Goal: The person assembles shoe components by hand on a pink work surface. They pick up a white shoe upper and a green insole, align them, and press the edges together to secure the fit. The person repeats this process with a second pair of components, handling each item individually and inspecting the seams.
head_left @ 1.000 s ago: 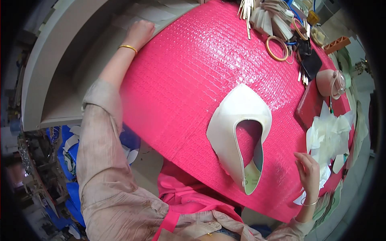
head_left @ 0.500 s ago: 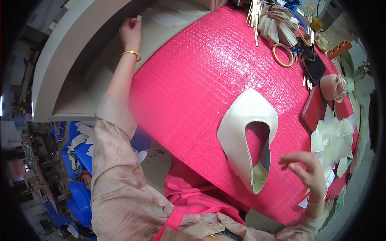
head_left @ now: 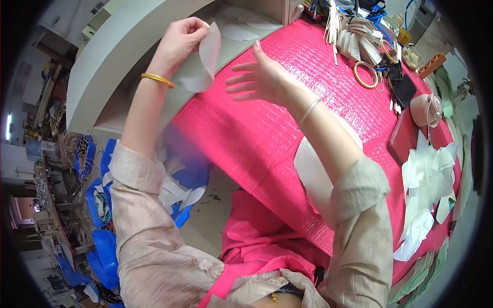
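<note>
At the beige shelf, my left hand [head_left: 179,43] pinches the upper edge of a thin, curved white sheet piece [head_left: 208,59], which hangs down from the fingertips. My right hand [head_left: 262,79] is raised over the pink table with its fingers spread and nothing in them, a little to the right of that piece. A white shoe upper [head_left: 310,167] lies on the table under my right forearm, which covers its opening and most of its middle.
More white pieces [head_left: 236,32] lie inside the beige shelf [head_left: 108,56]. Tape rolls [head_left: 365,75], bundled strips [head_left: 359,41] and a black flat object [head_left: 403,90] crowd the far right. Pale crumpled sheets [head_left: 426,179] lie at the right. Blue bins [head_left: 105,259] stand below left.
My left hand has lifted the white piece off the shelf and moved right. My right hand has swung from beside the shoe upper up and left toward the piece, its forearm now covering the upper.
</note>
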The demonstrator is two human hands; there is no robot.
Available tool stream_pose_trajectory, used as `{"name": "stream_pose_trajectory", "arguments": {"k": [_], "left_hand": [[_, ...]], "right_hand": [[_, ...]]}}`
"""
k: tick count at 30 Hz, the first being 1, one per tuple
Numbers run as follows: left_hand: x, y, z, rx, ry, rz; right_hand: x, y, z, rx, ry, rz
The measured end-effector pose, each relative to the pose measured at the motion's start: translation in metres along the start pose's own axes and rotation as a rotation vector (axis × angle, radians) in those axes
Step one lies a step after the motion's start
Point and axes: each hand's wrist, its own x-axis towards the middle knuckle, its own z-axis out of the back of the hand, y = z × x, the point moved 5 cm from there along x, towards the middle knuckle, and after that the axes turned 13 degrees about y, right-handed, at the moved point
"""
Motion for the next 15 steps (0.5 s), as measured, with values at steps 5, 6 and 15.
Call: {"name": "stream_pose_trajectory", "arguments": {"k": [5,6,15], "left_hand": [[-0.044,-0.088,-0.017,0.248,0.25,-0.251],[-0.053,-0.103,-0.026,0.276,0.273,-0.292],[-0.15,-0.214,-0.188,0.394,0.054,-0.997]], "right_hand": [[-0.007,-0.01,-0.033,0.217,0.087,-0.005],[-0.015,-0.007,-0.036,0.221,0.074,0.044],[-0.202,0.02,-0.018,0.204,-0.077,0.461]]}}
